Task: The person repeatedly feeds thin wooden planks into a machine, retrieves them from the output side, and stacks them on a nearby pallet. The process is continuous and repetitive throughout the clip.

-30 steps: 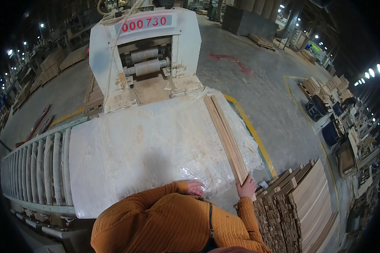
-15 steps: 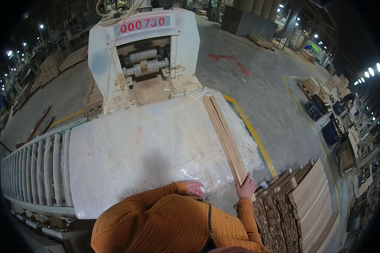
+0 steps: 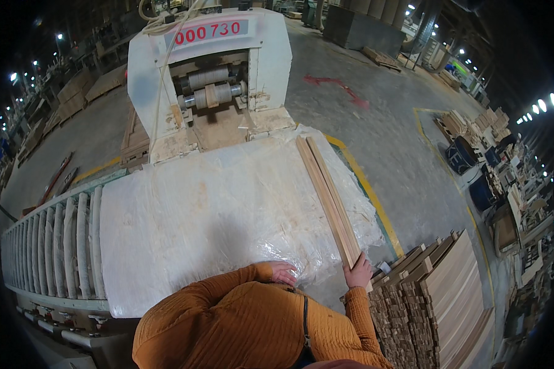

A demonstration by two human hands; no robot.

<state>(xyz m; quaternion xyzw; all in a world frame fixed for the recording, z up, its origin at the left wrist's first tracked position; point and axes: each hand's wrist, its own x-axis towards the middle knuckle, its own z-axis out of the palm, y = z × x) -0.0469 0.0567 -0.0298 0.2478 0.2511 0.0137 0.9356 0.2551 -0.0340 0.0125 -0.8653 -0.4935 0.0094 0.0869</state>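
Observation:
Two long narrow wooden strips (image 3: 327,197) lie side by side along the right part of a table covered with white plastic sheet (image 3: 191,215). My right hand (image 3: 358,272) grips their near end at the table's front right corner. Resting on the sheet at the near edge, close to my body, is my left hand (image 3: 281,271), with its fingers curled and nothing in it. Both arms wear orange ribbed sleeves. At the table's far end stands a white machine (image 3: 209,74) with rollers in its opening.
A roller conveyor (image 3: 49,246) runs along the table's left side. A stack of cut wooden strips (image 3: 437,301) stands to my right, below the right hand. Yellow floor lines, pallets and stacks of wood lie around on the concrete floor.

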